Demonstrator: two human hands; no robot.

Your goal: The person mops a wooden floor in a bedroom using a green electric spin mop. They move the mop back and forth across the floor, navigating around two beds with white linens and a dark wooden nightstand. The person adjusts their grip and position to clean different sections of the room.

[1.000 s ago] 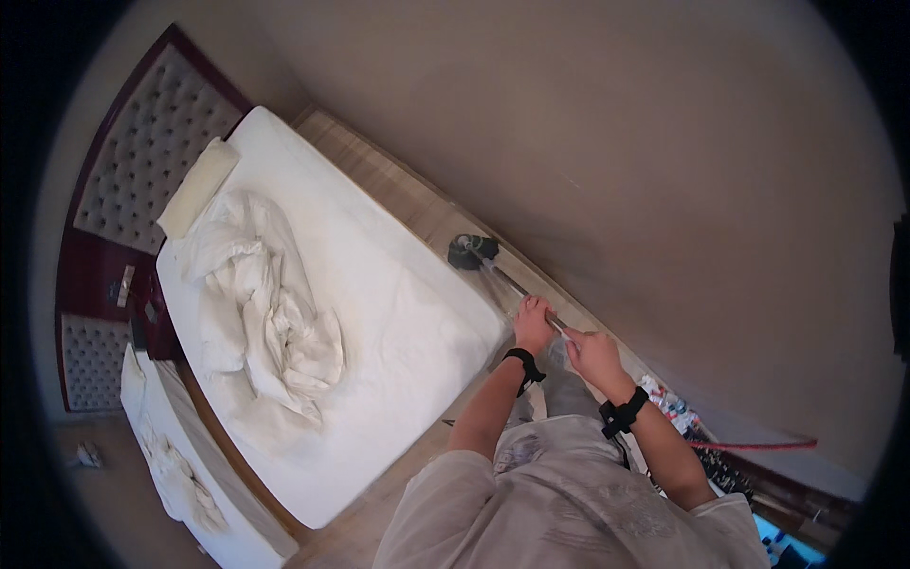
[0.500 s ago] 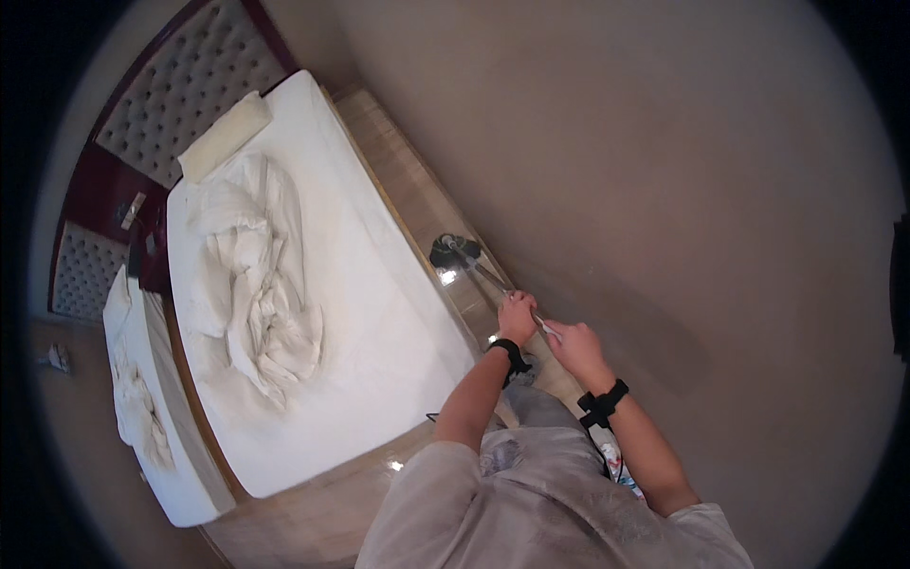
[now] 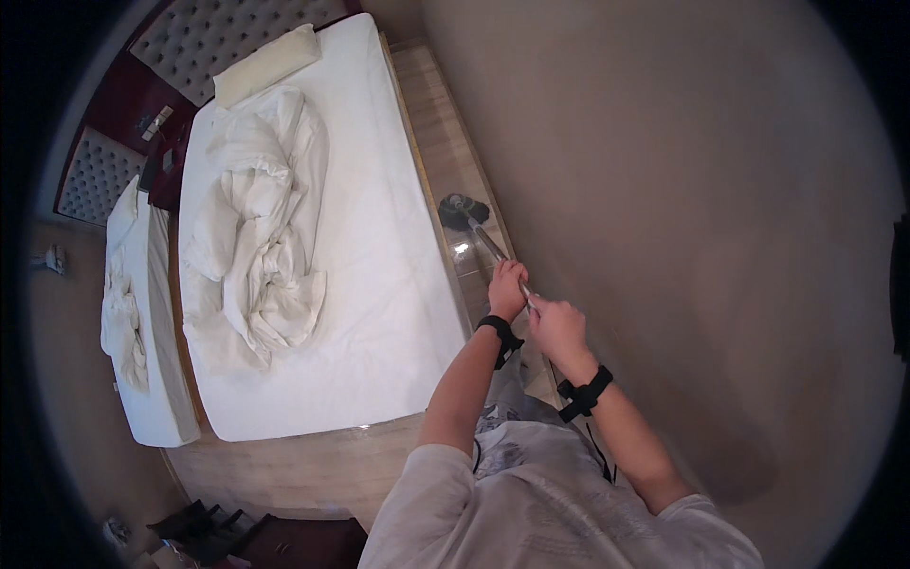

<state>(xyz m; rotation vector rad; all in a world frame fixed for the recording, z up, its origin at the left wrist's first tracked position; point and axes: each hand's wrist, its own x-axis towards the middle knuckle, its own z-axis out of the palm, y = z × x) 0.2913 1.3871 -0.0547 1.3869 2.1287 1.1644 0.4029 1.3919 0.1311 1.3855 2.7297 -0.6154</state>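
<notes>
Both my hands are wrapped around the pale handle of a mop (image 3: pixel 490 245). My left hand (image 3: pixel 507 289) grips it lower down, closer to the head. Just behind it, toward my body, my right hand (image 3: pixel 557 327) closes around the upper part. The dark greenish mop head (image 3: pixel 463 211) rests on the shiny tiled floor (image 3: pixel 431 114), in the narrow strip between the large bed and the wall. Black straps circle both my wrists.
Left of the strip stands a bed (image 3: pixel 370 313) with a white sheet, a rumpled white duvet (image 3: pixel 256 228) and a pillow (image 3: pixel 267 64). A second bed (image 3: pixel 156 322) lies beyond it. The bare wall (image 3: pixel 682 190) runs along the right. Dark red furniture (image 3: pixel 299 542) sits at lower left.
My view has turned, so the beds sit higher and dark furniture shows at lower left. The mop head appears slightly higher and further right. Both hands keep their hold on the handle.
</notes>
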